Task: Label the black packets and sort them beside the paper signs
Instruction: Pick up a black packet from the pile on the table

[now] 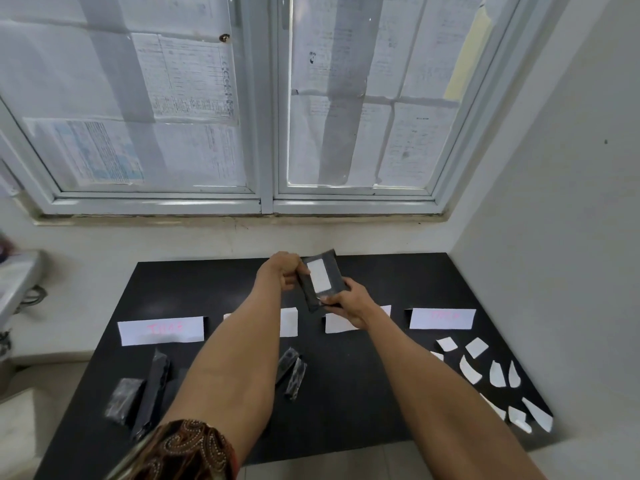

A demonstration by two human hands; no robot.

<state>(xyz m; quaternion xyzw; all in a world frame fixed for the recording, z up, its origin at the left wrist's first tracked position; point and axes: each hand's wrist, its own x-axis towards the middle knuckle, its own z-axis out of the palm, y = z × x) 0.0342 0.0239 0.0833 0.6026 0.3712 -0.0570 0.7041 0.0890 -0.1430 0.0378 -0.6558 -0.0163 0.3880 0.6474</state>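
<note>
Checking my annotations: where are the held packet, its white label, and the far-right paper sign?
Held packet [309, 297], head view, lower dark edge.
White label [319, 276], head view, centre.
Far-right paper sign [442, 318], head view, middle.

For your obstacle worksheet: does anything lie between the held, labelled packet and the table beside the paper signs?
Nothing visible does. Both hands hold the packet in the air above the paper signs; only bare black table lies around them.

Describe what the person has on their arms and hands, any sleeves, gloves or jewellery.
Both forearms are bare, with no gloves on the left hand or the right hand. At the left upper arm there is a dark brown sleeve with a curling beaded pattern in a lighter tone, and a metallic bangle-like band lies beside its edge. No sleeve shows on the right arm, and no rings are clearly visible.
</note>
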